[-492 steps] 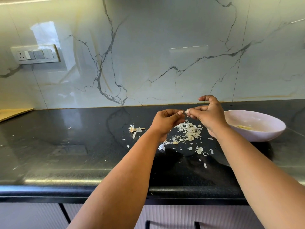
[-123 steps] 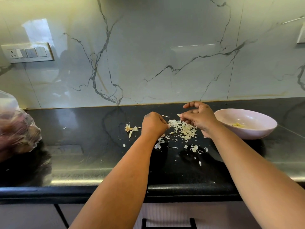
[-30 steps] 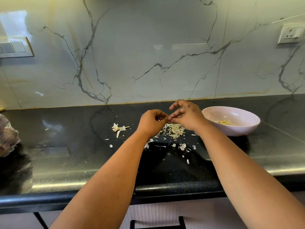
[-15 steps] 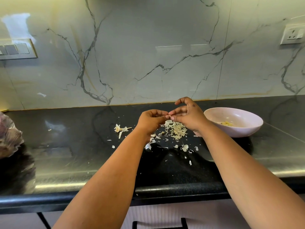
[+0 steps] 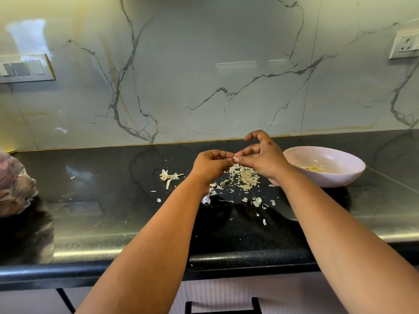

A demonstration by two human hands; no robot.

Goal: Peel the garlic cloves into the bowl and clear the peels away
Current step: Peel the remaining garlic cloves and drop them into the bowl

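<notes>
both hands remain pinching clove above peels, left of bowl; no change, peeling unfinished.

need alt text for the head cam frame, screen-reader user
Two bare hands, left hand and right hand, pinch a small garlic clove between them above a pile of peels on a black counter. A pale bowl holding peeled cloves sits to the right, against a marble backsplash.
</notes>
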